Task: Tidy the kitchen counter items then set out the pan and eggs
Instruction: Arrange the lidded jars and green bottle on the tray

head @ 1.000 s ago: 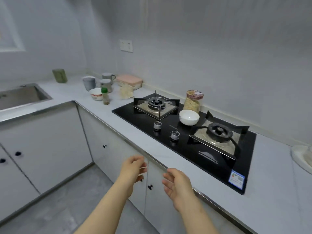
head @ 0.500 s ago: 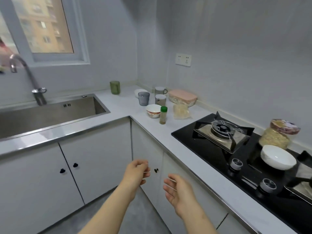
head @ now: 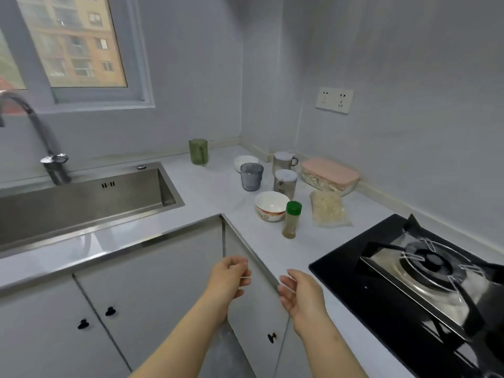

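Counter items cluster in the corner: a green-capped spice bottle [head: 292, 220], a white bowl with a red pattern [head: 271, 206], a clear bag of noodles [head: 328, 209], a pink-lidded container [head: 329, 177], a grey tumbler [head: 251, 177], two lidded glass mugs [head: 285, 184] [head: 284, 162], a small white bowl [head: 245, 161] and a green cup [head: 198, 151]. My left hand [head: 230, 276] and right hand [head: 300, 293] hover empty in front of the cabinet, below the counter edge, fingers loosely curled. No pan or eggs are in view.
A steel sink [head: 81, 203] with a tall faucet [head: 41, 140] lies to the left under the window. A black gas hob [head: 425, 279] fills the right side. White cabinet doors [head: 152, 296] with black knobs stand below the counter [head: 207, 192].
The view has swung left, from the hob toward the corner and sink. The jar and white bowl on the hob have left the frame. Both hands keep the same pose.
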`<state>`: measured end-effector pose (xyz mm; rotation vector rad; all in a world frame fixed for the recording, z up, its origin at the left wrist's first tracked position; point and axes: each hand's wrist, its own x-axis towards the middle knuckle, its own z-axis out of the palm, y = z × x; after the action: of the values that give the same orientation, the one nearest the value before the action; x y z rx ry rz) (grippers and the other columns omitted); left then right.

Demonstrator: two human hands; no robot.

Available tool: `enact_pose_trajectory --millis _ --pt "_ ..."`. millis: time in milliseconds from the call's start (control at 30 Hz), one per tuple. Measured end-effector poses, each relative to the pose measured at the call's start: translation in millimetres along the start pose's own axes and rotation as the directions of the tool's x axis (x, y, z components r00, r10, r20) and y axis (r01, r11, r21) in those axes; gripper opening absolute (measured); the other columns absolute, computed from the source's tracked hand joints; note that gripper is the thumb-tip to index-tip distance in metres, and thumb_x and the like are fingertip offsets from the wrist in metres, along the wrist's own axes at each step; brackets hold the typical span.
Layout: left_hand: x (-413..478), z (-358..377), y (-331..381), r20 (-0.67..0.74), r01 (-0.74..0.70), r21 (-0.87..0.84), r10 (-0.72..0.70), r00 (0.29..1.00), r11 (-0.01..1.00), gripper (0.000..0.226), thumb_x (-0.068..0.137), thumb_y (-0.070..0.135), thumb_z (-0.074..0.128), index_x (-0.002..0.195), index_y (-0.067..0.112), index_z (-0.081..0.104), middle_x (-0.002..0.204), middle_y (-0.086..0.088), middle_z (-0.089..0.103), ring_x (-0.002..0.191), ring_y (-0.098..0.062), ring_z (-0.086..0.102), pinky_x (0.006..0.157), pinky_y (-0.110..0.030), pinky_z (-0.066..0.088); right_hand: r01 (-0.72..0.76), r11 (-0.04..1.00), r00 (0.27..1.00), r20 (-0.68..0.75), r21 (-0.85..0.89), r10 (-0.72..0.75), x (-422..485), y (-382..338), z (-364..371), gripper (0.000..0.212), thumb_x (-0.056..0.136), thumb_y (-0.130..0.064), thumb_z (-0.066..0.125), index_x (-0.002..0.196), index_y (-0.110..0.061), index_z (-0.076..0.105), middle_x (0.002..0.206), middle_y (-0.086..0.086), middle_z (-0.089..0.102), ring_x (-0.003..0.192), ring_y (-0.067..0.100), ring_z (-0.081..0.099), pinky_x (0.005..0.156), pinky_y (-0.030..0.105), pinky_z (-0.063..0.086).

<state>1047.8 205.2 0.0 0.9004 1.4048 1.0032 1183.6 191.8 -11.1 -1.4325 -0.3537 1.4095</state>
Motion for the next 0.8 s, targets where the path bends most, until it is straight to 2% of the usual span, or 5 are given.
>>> enact_pose_trajectory --millis 200,333,500,667,800 --pt "79.4 33.6 33.5 0.017 0.022 0.007 -0.022 1.0 1.0 0.012 0.095 0.014 0.045 0.095 0.017 0.057 0.083 -0.002 0.06 0.069 -0.013 0.056 0.065 -0.023 0.043 0.085 0.992 0.994 -0.066 -0.091 -0.091 80.4 -51.6 15.7 0.011 0.092 -0.01 0.048 0.085 -0.014 0.056 0.087 0.007 0.057 0.074 0.017 0.052 0.059 0.025 0.041" --pt "123.6 43.9 41.6 0.014 0.061 0.009 -0.061 0.998 0.998 0.012 0.095 0.013 0.046 0.097 0.016 0.058 0.086 -0.004 0.061 0.072 -0.015 0.056 0.065 -0.024 0.045 0.086 0.983 0.994 -0.058 -0.161 -0.096 117.5 -57.0 21.7 0.024 0.09 -0.008 0.053 0.113 -0.005 0.052 0.085 0.007 0.051 0.072 0.017 0.045 0.061 0.027 0.038" --pt "174.5 49.5 40.0 0.069 0.163 0.08 -0.168 0.983 0.983 0.024 0.094 0.026 0.053 0.116 0.02 0.048 0.113 -0.003 0.05 0.101 -0.022 0.049 0.08 -0.033 0.049 0.089 0.951 0.985 -0.116 -0.297 -0.129 153.8 -51.3 23.8 0.062 0.084 -0.011 0.065 0.137 -0.014 0.033 0.131 0.015 0.045 0.109 0.028 0.049 0.091 0.036 0.041" --pt "211.3 44.4 22.5 0.075 0.237 0.067 -0.242 0.967 0.969 0.038 0.092 0.026 0.056 0.126 0.014 0.044 0.088 -0.003 0.048 0.073 -0.017 0.046 0.065 -0.026 0.043 0.119 0.917 0.982 -0.088 -0.382 -0.164 171.3 -53.4 28.7 0.074 0.078 -0.008 0.071 0.14 -0.016 0.032 0.133 0.011 0.042 0.106 0.022 0.048 0.085 0.03 0.039" --pt "232.7 47.0 24.5 0.064 0.236 0.055 -0.24 0.969 0.97 0.03 0.093 0.025 0.055 0.12 0.014 0.048 0.087 -0.003 0.052 0.073 -0.015 0.049 0.064 -0.024 0.044 0.172 0.888 0.974 -0.06 -0.426 -0.217 185.5 -63.5 36.3 0.08 0.074 -0.006 0.074 0.142 -0.015 0.031 0.134 0.012 0.042 0.11 0.021 0.047 0.086 0.026 0.038"
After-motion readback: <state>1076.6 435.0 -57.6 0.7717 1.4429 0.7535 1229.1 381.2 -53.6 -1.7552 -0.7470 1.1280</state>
